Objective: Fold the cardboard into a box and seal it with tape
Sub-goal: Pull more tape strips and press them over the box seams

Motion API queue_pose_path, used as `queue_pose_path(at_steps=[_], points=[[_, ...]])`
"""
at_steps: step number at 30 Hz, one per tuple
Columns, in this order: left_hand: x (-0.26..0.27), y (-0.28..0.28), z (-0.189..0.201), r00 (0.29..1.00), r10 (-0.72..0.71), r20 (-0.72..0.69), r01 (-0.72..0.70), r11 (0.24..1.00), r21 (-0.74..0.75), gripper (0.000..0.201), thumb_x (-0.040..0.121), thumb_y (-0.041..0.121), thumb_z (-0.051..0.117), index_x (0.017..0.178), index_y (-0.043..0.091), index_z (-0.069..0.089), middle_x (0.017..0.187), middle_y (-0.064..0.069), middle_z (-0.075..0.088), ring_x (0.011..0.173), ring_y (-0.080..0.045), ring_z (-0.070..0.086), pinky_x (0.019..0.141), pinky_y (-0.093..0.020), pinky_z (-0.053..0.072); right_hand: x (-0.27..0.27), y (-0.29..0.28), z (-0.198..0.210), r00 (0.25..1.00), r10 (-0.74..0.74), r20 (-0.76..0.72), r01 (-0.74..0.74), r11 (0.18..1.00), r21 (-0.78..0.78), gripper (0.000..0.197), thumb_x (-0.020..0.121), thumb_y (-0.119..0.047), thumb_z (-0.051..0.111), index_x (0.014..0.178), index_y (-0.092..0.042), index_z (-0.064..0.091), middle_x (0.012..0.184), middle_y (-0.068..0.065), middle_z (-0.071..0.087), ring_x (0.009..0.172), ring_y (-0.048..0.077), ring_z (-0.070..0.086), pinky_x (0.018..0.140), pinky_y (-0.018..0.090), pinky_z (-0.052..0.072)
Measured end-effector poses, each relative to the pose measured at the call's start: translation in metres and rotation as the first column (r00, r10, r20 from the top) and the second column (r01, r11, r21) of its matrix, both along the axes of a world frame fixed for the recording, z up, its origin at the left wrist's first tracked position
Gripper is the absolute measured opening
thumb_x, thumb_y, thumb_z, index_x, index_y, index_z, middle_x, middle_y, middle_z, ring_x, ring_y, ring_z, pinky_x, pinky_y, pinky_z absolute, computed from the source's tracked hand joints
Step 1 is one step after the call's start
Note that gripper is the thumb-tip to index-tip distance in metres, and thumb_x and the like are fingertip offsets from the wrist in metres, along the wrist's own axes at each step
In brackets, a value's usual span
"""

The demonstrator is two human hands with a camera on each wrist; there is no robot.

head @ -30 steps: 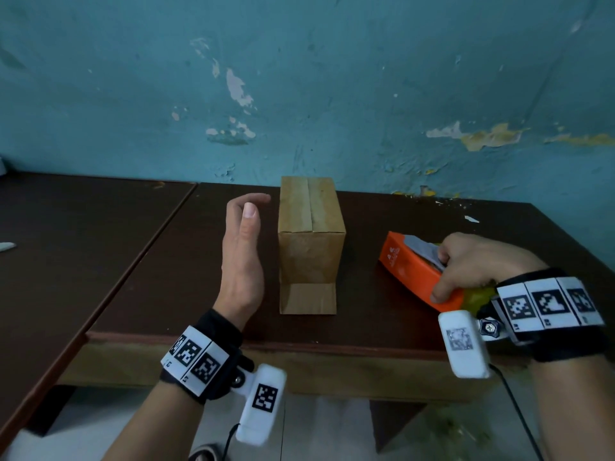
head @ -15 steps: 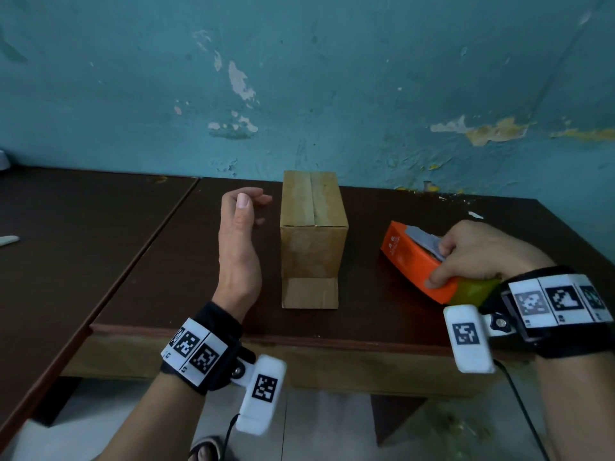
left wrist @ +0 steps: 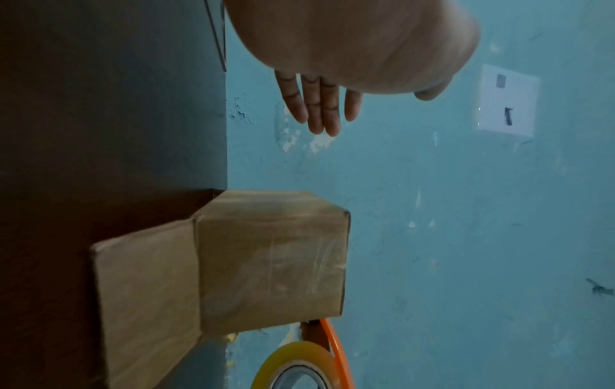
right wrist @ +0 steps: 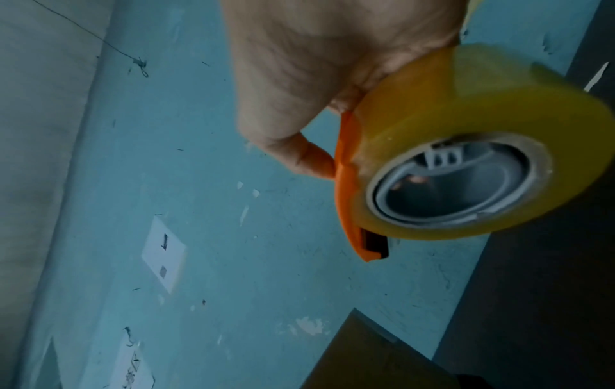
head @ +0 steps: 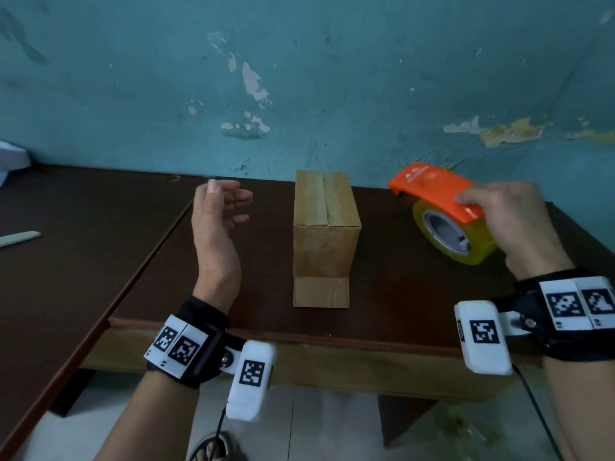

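A small brown cardboard box (head: 326, 234) stands upright on the dark table (head: 392, 294), its top flaps folded flat and one bottom flap (head: 321, 292) lying out toward me. The box (left wrist: 273, 260) fills the middle of the left wrist view. My left hand (head: 218, 224) hovers to the left of the box, palm facing it, fingers (left wrist: 319, 110) relaxed and holding nothing. My right hand (head: 512, 217) grips an orange tape dispenser (head: 432, 191) with a yellowish tape roll (head: 452, 237), lifted off the table to the right of the box. The right wrist view shows the roll (right wrist: 465, 158) close up.
A second dark table (head: 66, 261) adjoins on the left, with a pale flat stick (head: 20, 238) on it and a white object (head: 11, 159) at its far edge. A peeling teal wall (head: 332, 78) stands just behind the box. The table's front edge (head: 299, 337) is near my wrists.
My right hand has lifted the tape dispenser off the table and turned it so the roll's side faces me. The left hand has stayed beside the box, its fingers curling slightly.
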State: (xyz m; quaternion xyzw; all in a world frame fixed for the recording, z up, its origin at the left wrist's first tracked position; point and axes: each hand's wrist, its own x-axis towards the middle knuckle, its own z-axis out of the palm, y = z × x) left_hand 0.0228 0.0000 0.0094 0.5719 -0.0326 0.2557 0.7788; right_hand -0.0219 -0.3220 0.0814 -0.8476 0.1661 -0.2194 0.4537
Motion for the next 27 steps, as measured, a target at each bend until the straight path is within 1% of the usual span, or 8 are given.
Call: queue_pose_path(at_steps=[4, 7, 10, 14, 17, 20, 23, 27], points=[[0.000, 0.008, 0.004, 0.999, -0.002, -0.034, 0.000, 0.999, -0.051, 0.039, 0.095, 0.047, 0.042, 0.103, 0.014, 0.061, 0.092, -0.005, 0.072, 0.088, -0.018, 0.068, 0.074, -0.028, 0.049, -0.004, 0.005, 0.005, 0.989, 0.043, 0.140, -0.053, 0.996, 0.070, 0.055, 0.085, -0.028, 0.070, 0.102, 0.023, 0.062, 0.093, 0.039, 0.063, 0.078, 0.039, 0.060, 0.071, 0.037, 0.044], [-0.003, 0.009, 0.005, 1.000, 0.002, -0.018, -0.001, 1.000, 0.010, 0.029, 0.100, 0.039, 0.046, 0.096, 0.016, 0.063, 0.086, -0.003, 0.071, 0.085, -0.019, 0.068, 0.074, -0.029, 0.048, -0.006, 0.010, 0.005, 0.965, 0.100, 0.242, -0.132, 0.984, 0.121, 0.063, 0.078, -0.035, 0.071, 0.089, 0.025, 0.057, 0.079, 0.039, 0.059, 0.066, 0.039, 0.057, 0.071, 0.044, 0.046], [-0.007, 0.011, 0.015, 0.998, -0.069, 0.005, 0.069, 0.995, 0.074, 0.025, 0.105, 0.030, 0.048, 0.091, 0.017, 0.064, 0.081, 0.000, 0.071, 0.081, -0.018, 0.067, 0.071, -0.025, 0.048, -0.011, 0.013, 0.009, 0.920, 0.190, 0.342, -0.250, 0.958, 0.142, 0.056, 0.085, -0.033, 0.070, 0.079, 0.021, 0.056, 0.076, 0.041, 0.058, 0.062, 0.044, 0.060, 0.070, 0.043, 0.049], [-0.013, 0.018, 0.038, 0.974, -0.226, 0.017, 0.222, 0.967, 0.125, 0.024, 0.102, 0.026, 0.050, 0.088, 0.013, 0.064, 0.077, -0.004, 0.070, 0.077, -0.020, 0.067, 0.068, -0.025, 0.048, -0.023, 0.016, 0.023, 0.816, 0.406, 0.411, -0.510, 0.841, 0.180, 0.055, 0.094, -0.022, 0.063, 0.083, 0.030, 0.046, 0.074, 0.044, 0.055, 0.058, 0.051, 0.053, 0.068, 0.041, 0.046], [-0.017, 0.019, 0.049, 0.958, -0.286, 0.016, 0.282, 0.952, 0.118, 0.029, 0.105, 0.028, 0.048, 0.088, 0.011, 0.066, 0.078, -0.007, 0.071, 0.075, -0.023, 0.069, 0.071, -0.028, 0.052, -0.031, 0.024, 0.031, 0.731, 0.549, 0.405, -0.649, 0.742, 0.166, 0.060, 0.084, -0.028, 0.067, 0.082, 0.029, 0.049, 0.067, 0.048, 0.045, 0.051, 0.055, 0.043, 0.058, 0.035, 0.039], [-0.024, 0.008, 0.053, 0.945, -0.328, -0.009, 0.327, 0.937, 0.121, 0.034, 0.109, 0.027, 0.045, 0.089, 0.009, 0.066, 0.078, -0.008, 0.073, 0.071, -0.024, 0.072, 0.067, -0.027, 0.055, -0.034, 0.037, 0.031, 0.657, 0.659, 0.367, -0.735, 0.668, 0.116, 0.070, 0.077, -0.036, 0.075, 0.081, 0.030, 0.050, 0.064, 0.049, 0.042, 0.051, 0.061, 0.034, 0.051, 0.041, 0.026], [-0.031, -0.005, 0.054, 0.919, -0.391, -0.041, 0.393, 0.906, 0.161, 0.038, 0.111, 0.026, 0.045, 0.087, 0.004, 0.066, 0.073, -0.008, 0.073, 0.063, -0.018, 0.069, 0.058, -0.022, 0.054, -0.033, 0.052, 0.028, 0.616, 0.720, 0.320, -0.776, 0.623, 0.094, 0.066, 0.079, -0.039, 0.076, 0.072, 0.022, 0.051, 0.059, 0.038, 0.041, 0.049, 0.050, 0.034, 0.049, 0.046, 0.022], [-0.036, -0.011, 0.048, 0.840, -0.536, -0.085, 0.541, 0.815, 0.208, 0.055, 0.101, 0.044, 0.063, 0.100, -0.011, 0.065, 0.077, -0.021, 0.063, 0.064, -0.027, 0.062, 0.059, -0.026, 0.053, -0.028, 0.063, 0.020, 0.600, 0.747, 0.288, -0.786, 0.616, 0.040, 0.033, 0.088, -0.017, 0.062, 0.060, 0.000, 0.054, 0.051, 0.003, 0.045, 0.046, 0.015, 0.043, 0.049, 0.021, 0.031]])
